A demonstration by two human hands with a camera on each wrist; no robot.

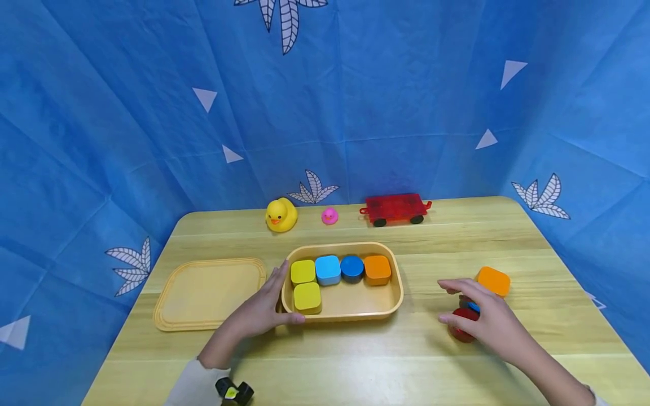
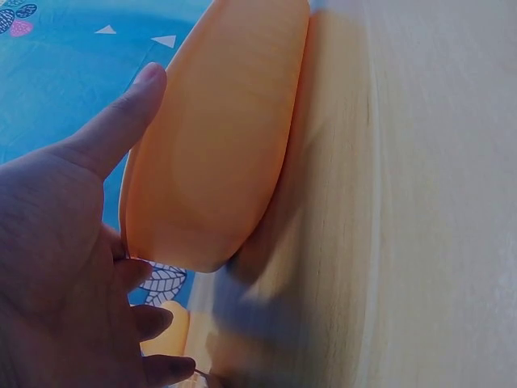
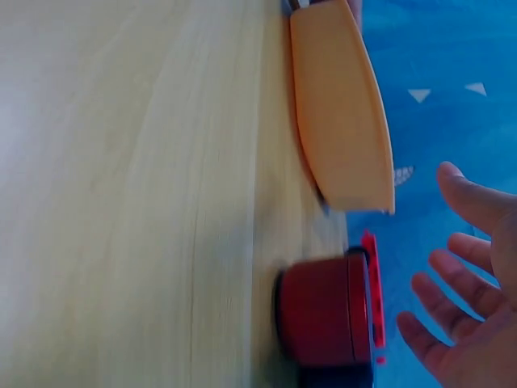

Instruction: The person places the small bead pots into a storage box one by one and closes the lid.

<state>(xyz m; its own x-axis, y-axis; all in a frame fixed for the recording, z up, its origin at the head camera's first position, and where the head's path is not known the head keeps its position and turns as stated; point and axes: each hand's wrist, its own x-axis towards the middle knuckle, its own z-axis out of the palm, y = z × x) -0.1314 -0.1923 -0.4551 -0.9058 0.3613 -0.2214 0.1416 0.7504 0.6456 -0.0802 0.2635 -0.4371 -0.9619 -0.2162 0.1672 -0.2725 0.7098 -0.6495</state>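
A shallow light-orange box (image 1: 342, 317) sits mid-table, holding two yellow blocks, a light-blue block (image 1: 328, 270), a round dark-blue block (image 1: 352, 269) and an orange block (image 1: 377, 270). My left hand (image 1: 259, 310) holds its left end, thumb along the front rim and fingers round the back corner. To the right, my right hand (image 1: 484, 318) hovers over a round red block (image 1: 461, 327), fingers spread and parted from the thumb. In the right wrist view that hand (image 3: 477, 279) holds nothing. Behind the red block, a blue-topped piece (image 1: 474, 307) is mostly hidden by the hand.
An orange block (image 1: 494, 281) lies just beyond my right hand. A flat matching lid (image 1: 210, 293) rests at the left. Along the back edge stand a yellow duck (image 1: 281, 215), a small pink duck (image 1: 329, 216) and a red toy wagon (image 1: 395, 209), before a blue cloth.
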